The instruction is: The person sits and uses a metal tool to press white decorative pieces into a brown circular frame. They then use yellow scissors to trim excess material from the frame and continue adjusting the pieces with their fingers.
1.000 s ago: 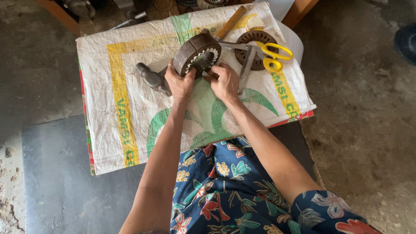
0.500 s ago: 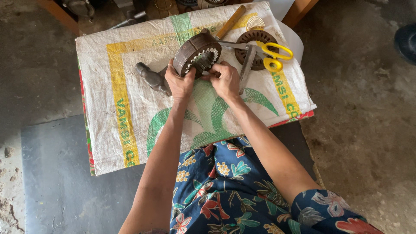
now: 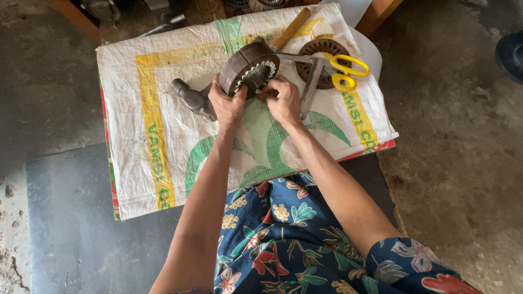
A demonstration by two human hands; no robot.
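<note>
Because we hold the ring-shaped motor stator point(image 3: 249, 67) tilted on its edge at 12 o'clock of the woven sack point(image 3: 163, 136), it could roll or tip. Our left hand point(image 3: 226, 103) clamps its rim; our right hand point(image 3: 282, 100) has fingers pinched together at its toothed bore, where sharp slots could cut them. Around lies rough concrete floor point(image 3: 463, 163). At 2 o'clock lie yellow-handled scissors point(image 3: 340, 68).

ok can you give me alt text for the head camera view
Seen from above, a person's left hand and right hand hold a dark ring-shaped motor stator tilted on edge over a white woven sack with yellow and green print. Yellow-handled scissors, a second stator and a hammer lie beside them.
</note>
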